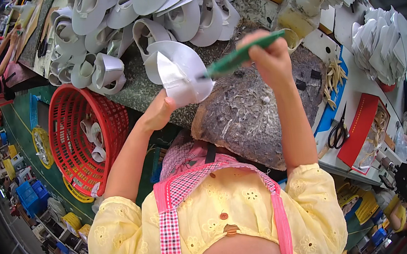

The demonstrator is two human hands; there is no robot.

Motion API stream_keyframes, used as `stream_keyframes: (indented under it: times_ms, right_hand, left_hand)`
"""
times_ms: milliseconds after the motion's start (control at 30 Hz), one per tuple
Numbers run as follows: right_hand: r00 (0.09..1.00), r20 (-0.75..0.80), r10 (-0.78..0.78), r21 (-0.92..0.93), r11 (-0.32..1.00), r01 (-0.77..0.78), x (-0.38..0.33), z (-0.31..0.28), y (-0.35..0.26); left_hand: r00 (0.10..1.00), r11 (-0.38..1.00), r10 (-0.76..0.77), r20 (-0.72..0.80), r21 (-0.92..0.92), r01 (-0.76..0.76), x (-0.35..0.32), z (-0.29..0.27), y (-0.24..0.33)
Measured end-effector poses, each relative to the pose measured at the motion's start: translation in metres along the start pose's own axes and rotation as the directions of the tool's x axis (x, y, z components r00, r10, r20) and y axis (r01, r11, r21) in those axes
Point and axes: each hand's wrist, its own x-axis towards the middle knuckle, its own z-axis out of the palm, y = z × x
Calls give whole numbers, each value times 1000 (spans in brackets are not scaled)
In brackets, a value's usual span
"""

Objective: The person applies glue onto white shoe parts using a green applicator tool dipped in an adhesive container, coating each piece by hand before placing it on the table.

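Observation:
My left hand [160,111] grips a curved white shoe upper [190,70] by its lower edge, holding it up over the workbench. Closed around a green-handled brush [241,55] is my right hand [272,60]. The brush slants down to the left, and its dark, slightly blurred tip meets or nearly meets the upper's face. Beneath both hands lies a rough brown board [257,110] crusted with dried residue. Just beyond my right hand stands a stained, yellowish glue pot [299,16].
Many white uppers [92,8] are heaped at the back left. A red basket [65,139] on the left holds a few more. To the right are stacked white pieces [389,43], beige strips [334,80], black scissors [338,133] and a red box [363,127]. Another person's arms [3,47] show at far left.

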Motion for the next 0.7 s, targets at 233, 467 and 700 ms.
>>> stream_keyframes:
  times_ms: [233,467,700]
  right_hand:
    - [942,-4,335,-295,900,-321,1,23,10]
    - [894,-411,177,167,979,-118,-46,-15,10]
    - [935,-300,190,230,965,-123,-50,-28,32]
  left_hand:
    - [999,999,40,-22,24,-39,-13,-9,12]
    - [940,998,59,-336,45,-46,-81,-60,-11]
    - [318,883,-40,-947,116,456,-233,-214,-54]
